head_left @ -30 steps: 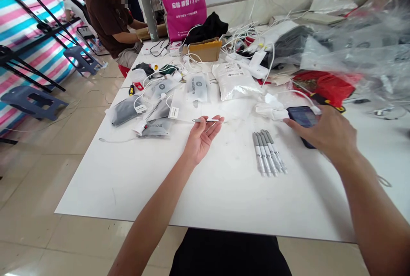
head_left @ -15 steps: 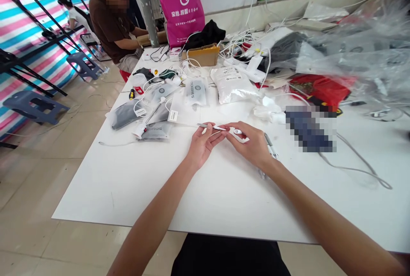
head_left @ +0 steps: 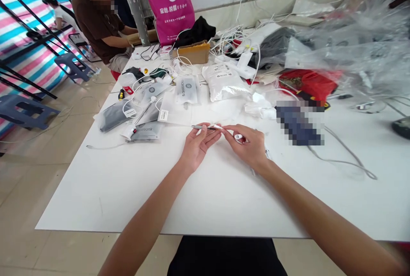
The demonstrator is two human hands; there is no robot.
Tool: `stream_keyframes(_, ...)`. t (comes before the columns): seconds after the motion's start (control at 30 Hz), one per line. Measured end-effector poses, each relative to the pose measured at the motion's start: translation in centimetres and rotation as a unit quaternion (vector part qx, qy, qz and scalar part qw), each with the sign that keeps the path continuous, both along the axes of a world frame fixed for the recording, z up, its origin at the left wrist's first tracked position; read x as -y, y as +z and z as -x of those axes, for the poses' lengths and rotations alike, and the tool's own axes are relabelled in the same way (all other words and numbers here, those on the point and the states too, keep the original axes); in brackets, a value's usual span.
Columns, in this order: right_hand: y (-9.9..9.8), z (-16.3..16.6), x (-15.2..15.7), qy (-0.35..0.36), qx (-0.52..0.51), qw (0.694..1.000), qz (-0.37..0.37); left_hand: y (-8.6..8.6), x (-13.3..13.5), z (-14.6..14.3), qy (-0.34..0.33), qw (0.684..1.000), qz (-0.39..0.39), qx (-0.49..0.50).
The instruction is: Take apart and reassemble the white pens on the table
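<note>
Above the white table, my left hand (head_left: 195,148) is closed, pinching a slim pen (head_left: 199,127) with a grey barrel between thumb and fingers. The pen lies nearly level, its white end pointing right. My right hand (head_left: 248,143) meets it there, thumb and forefinger pressed on that white end. In the curled fingers of the same hand sits a white tube-like piece (head_left: 238,137), its round end showing. Partly hidden behind my right wrist, some slim white and grey items (head_left: 268,154) lie on the table; their kind is unclear.
Frosted pouches (head_left: 186,90), a white plastic packet (head_left: 224,83) and tangled cables lie beyond my hands. A blurred dark blue object (head_left: 299,124) with a grey cable is at right. Clear plastic bags (head_left: 346,50) pile up behind it. A person (head_left: 99,28) sits at the far left corner.
The view has shifted a little to the right, so things appear further left. Both hands stay together at the pen, and the white end now shows more plainly between them.
</note>
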State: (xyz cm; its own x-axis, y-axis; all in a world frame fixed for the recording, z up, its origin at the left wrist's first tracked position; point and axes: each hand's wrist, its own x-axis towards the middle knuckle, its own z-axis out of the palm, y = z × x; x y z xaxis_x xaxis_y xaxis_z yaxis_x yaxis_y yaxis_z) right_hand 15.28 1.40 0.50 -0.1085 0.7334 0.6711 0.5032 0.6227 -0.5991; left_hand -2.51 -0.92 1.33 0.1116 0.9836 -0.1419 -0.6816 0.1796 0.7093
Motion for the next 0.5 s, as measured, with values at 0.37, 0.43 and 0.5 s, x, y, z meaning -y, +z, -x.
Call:
stream_keyframes(0.37, -0.4, -0.9, -1.0, -0.009, 0.027, 0.999, -0.036, 0.5, -0.5, 0.8, 0.068, 0.997, -0.003, 0.036)
stream_keyframes(0.43, -0.7, -0.9, -1.1, 0.001, 0.038, 0.998, -0.049, 0.6, -0.5, 0.7, 0.061, 0.998, -0.008, 0.033)
stream_keyframes(0.5, -0.8, -1.0, -1.2, 0.009, 0.047, 0.997, -0.063, 0.6, -0.4, 0.7, 0.057, 0.998, -0.010, 0.027)
